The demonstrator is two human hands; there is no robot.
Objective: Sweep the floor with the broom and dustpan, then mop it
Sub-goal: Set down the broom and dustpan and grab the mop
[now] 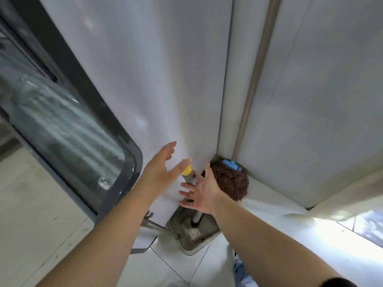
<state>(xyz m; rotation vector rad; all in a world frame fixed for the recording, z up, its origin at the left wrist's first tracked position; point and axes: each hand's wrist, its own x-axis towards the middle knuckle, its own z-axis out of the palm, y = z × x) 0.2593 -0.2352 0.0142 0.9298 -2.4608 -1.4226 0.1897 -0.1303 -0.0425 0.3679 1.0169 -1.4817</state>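
— Head view: both hands are spread in the lower middle of the frame, gripping nothing. The left hand (163,168) hovers at the yellow cap (187,170) of the broom handle (190,179); the right hand (202,188) fans its fingers across the shaft.

— And the rest of the kit?

— The dustpan (192,233) sits on the floor below them, and the mop (230,180) leans in the corner just right of centre.

— What might go wrong?

— A careless grab could probably send the leaning handle sliding along the wall (145,79), toppling onto the dustpan or the mop.
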